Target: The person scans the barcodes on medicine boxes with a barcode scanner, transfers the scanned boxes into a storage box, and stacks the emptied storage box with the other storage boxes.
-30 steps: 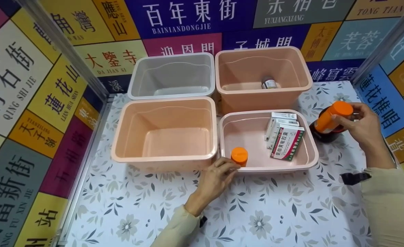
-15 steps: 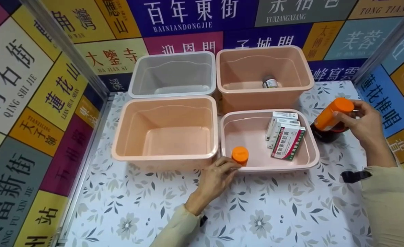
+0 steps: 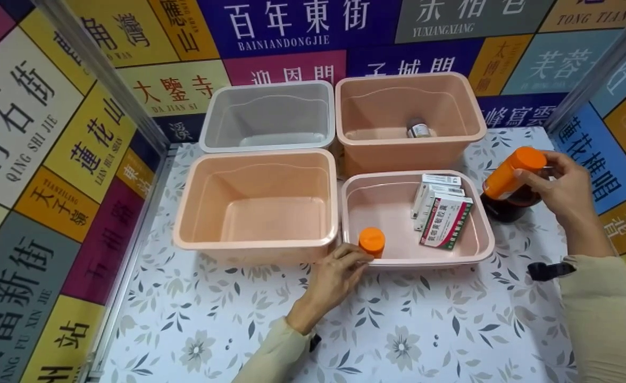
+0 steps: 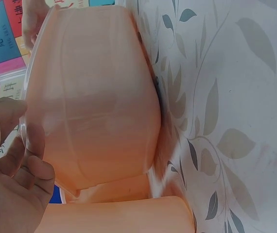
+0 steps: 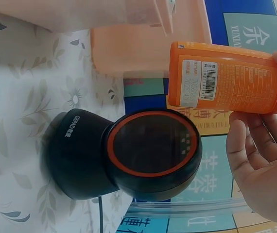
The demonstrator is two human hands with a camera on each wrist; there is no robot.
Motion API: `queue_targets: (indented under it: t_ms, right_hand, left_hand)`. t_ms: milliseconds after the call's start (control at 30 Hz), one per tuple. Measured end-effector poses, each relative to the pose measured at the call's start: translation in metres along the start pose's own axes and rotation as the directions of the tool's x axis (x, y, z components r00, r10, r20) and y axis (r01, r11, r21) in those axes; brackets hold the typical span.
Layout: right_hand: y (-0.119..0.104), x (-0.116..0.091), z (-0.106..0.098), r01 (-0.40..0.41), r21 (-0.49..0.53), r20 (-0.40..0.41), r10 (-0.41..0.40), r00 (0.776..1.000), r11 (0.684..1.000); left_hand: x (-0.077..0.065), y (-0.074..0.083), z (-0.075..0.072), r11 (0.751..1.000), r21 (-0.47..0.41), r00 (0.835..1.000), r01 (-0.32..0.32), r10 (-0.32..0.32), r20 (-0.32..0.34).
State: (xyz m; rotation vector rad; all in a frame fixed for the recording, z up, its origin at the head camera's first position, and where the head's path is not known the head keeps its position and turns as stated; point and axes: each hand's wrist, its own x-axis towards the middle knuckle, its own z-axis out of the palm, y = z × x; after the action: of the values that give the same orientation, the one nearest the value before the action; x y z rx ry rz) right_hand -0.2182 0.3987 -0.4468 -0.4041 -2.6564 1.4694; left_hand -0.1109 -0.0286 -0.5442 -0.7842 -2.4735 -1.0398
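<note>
In the head view, my right hand [image 3: 570, 183] pinches an orange pill bottle [image 3: 509, 173] by its cap end, tilted over a black desktop barcode scanner [image 3: 504, 210]. The right wrist view shows the bottle's barcode label [image 5: 199, 80] beside the scanner's round, orange-ringed window [image 5: 153, 143]. My left hand [image 3: 331, 276] holds the near-left rim of a shallow pink bin [image 3: 382, 205]. Thumb and curled fingers meet at that rim in the left wrist view. Inside the bin, an orange-capped bottle [image 3: 372, 242] stands by those fingertips, and several medicine boxes [image 3: 445, 221] lean at the right.
A peach bin [image 3: 254, 221] stands left of the pink one. Behind are a grey bin [image 3: 270, 119] and another peach bin [image 3: 366, 111] with a small labelled bottle [image 3: 418, 128] inside. Printed panels [image 3: 281, 32] wall the flower-patterned table [image 3: 259, 303] at the back and sides.
My right hand has lifted the orange bottle slightly upward over the scanner and turned it a little. My left hand has stayed at the bin's rim.
</note>
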Motion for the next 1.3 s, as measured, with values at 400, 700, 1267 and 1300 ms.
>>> queue_targets:
  t_ms: [400,700,1267,1300]
  right_hand:
    - [-0.016,-0.001,0.002,0.067,0.004,-0.018,-0.067,0.998,0.998]
    - [-0.027,-0.001,0.007,0.127,0.041,-0.058,-0.125,0.990,0.991]
    - [-0.054,0.004,0.020,0.182,0.122,-0.134,-0.166,0.977,0.976]
    - [-0.056,0.005,0.021,0.182,0.128,-0.140,-0.164,0.976,0.975]
  left_hand:
    - [0.000,0.001,0.001,1.000,0.006,1.000,-0.009,0.009,-0.016]
    - [0.000,0.001,0.000,1.000,0.024,1.000,-0.005,0.004,0.013]
    - [-0.001,0.002,0.001,1.000,0.006,1.000,0.008,-0.008,-0.009]
    - [-0.001,0.002,0.001,1.000,0.004,1.000,0.008,-0.008,-0.009]
